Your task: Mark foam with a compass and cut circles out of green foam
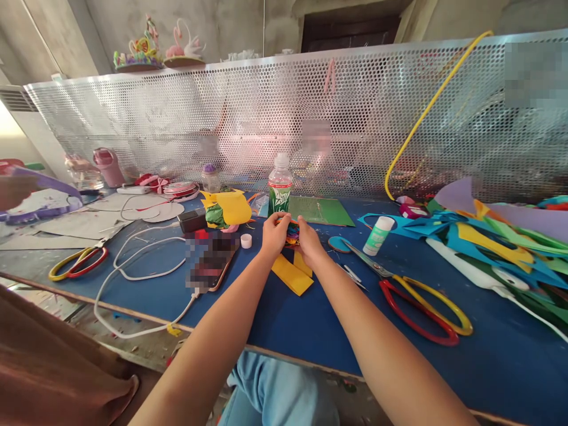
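Note:
Both hands meet over the table's middle, closed around a small multicoloured craft piece (293, 234). My left hand (275, 234) pinches it from the left, my right hand (308, 236) from the right; fingers hide much of it. Below it are yellow strips (293, 276), one crossing toward me; whether they are joined to the piece I cannot tell. A clear bottle (280, 183) with a green label stands just behind my hands. To the right are a glue stick (378, 235), a blue round piece (339, 244) and scissors (408, 296) with red and yellow handles.
Left lie a phone (217, 260) on a white cable (146, 277), a small white cap (245, 241) and more scissors (82, 260). Coloured sheets and a white glue gun (461, 263) pile at right. A perforated metal screen (248, 118) bounds the back. Another person's hand (18, 192) is far left.

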Motion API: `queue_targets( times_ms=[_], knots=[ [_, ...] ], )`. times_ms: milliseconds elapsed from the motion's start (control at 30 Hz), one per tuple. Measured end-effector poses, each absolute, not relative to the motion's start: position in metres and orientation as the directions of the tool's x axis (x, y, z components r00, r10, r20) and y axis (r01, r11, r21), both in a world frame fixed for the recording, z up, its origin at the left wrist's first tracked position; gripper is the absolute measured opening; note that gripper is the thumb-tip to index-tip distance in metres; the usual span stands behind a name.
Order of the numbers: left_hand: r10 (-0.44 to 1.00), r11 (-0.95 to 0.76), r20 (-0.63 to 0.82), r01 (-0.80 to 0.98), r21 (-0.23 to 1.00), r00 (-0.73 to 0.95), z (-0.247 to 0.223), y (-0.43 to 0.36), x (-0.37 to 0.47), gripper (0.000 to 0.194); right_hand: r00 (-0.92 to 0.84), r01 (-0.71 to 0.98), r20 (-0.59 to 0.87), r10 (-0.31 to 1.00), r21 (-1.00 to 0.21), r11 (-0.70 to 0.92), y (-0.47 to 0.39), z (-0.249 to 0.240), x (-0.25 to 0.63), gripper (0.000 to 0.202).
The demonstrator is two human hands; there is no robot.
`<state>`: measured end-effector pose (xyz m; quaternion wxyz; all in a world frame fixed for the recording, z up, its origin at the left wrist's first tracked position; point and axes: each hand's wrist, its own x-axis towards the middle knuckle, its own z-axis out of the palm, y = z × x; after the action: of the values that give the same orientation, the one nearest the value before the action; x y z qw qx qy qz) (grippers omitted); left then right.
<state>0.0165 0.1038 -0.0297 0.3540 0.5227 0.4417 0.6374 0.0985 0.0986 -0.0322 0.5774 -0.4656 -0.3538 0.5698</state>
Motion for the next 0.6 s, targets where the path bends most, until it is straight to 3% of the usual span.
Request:
queue_targets(
  times_ms=[233,333,600],
  knots=[
    [0.904,-0.384,0.379,0.015,0.923,-0.197,-0.029,0.102,0.017,0.017,-0.022,-0.369,-0.2,0.98,-0.909,-0.194,0.092,-0.022,0.102,0.038],
    [0.904,-0.389,0.381,-0.003,0.921,-0.195,-0.025,0.099,0.016,0.022,-0.018,-0.375,-0.195,0.981,-0.908,-0.187,0.093,-0.022,0.103,0.029],
    [0.935,-0.319,0.294,-0.109,0.942,-0.197,-0.022,0.1,0.017,0.029,0.171,-0.386,0.053,0.984,-0.915,0.116,0.103,-0.033,0.099,0.027]
  ],
)
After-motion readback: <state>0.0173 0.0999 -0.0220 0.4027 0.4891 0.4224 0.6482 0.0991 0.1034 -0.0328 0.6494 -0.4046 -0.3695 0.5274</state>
